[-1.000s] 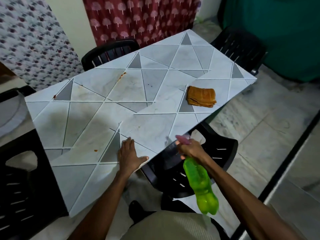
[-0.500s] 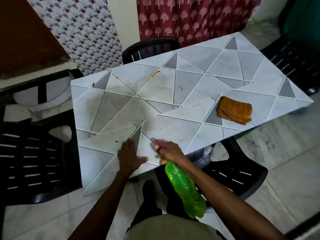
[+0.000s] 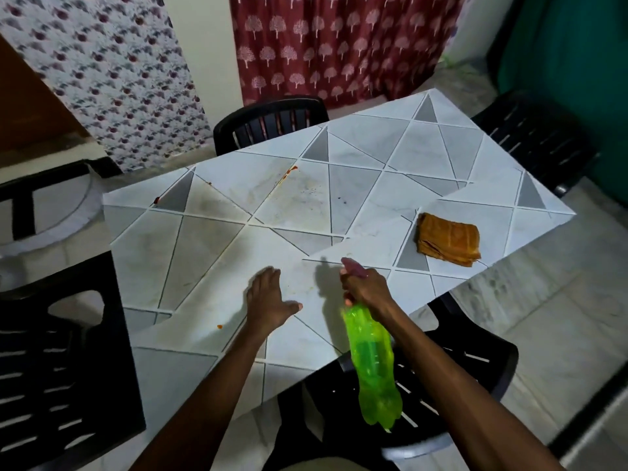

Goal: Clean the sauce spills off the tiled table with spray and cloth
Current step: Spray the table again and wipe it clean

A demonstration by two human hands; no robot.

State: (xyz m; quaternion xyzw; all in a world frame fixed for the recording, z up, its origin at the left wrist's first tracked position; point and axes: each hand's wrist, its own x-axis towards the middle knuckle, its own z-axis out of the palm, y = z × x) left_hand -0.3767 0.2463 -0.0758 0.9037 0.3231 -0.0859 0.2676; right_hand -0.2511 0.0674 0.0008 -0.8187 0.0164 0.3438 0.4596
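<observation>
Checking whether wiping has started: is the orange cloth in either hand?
No, the orange cloth lies folded on the table, away from both hands.

One head cam, up high, looks down & fwd at the tiled table; hands close, curtains far.

Four black plastic chairs ring the tabletop — one pushed in at the far edge, one off the far right corner, one by the left edge, one tucked under the near edge. Behind hang a red tree-print curtain, a floral one and a green drape — pale marble floor beneath.
</observation>
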